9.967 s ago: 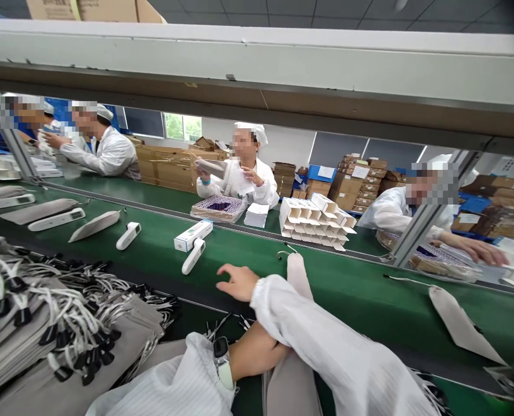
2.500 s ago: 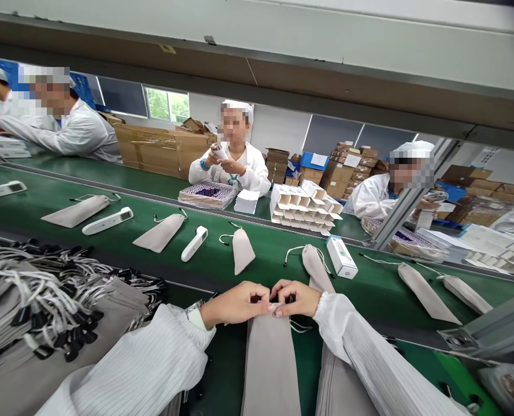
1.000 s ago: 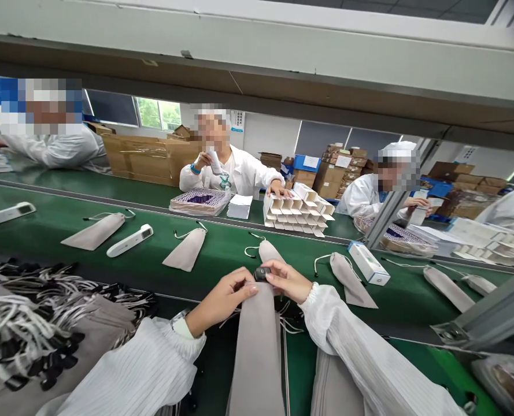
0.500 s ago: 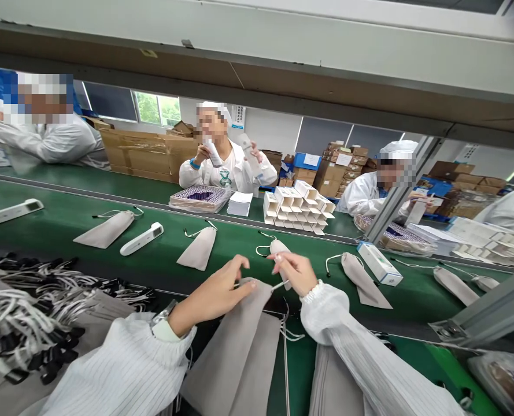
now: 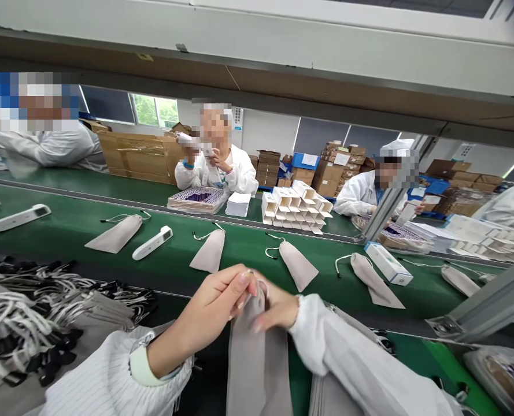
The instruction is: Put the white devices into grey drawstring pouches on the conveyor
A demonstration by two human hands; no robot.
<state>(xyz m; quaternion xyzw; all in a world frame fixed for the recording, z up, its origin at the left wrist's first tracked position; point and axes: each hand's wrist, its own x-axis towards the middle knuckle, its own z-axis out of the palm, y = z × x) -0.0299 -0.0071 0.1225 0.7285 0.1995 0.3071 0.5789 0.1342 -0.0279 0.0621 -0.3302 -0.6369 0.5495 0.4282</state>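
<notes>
A grey drawstring pouch (image 5: 247,358) hangs upright between my hands, its gathered top end uppermost. My left hand (image 5: 213,309) is closed in a pinch at that top. From the other side my right hand (image 5: 279,305) grips the neck, its thumb lying across the front of the cloth. The cord is mostly hidden by the fingers. Just behind and below it, more grey pouch cloth (image 5: 278,370) shows. Under my right forearm lies a stack of flat grey pouches (image 5: 332,396). A heap of pouches with white cords and black cord ends (image 5: 26,329) is at my left.
On the green conveyor belt (image 5: 239,254) lie several filled-looking pouches (image 5: 298,264), white handheld thermometers (image 5: 152,242) and a small white-blue box (image 5: 388,263). Open white cartons (image 5: 298,206) are stacked beyond. Co-workers sit opposite. A metal post (image 5: 389,208) and overhead shelf (image 5: 257,52) frame the view.
My right hand has moved left from the stretched cord to the pouch's neck, meeting my left hand. Items on the belt have shifted right. The co-worker opposite has brought the held objects together.
</notes>
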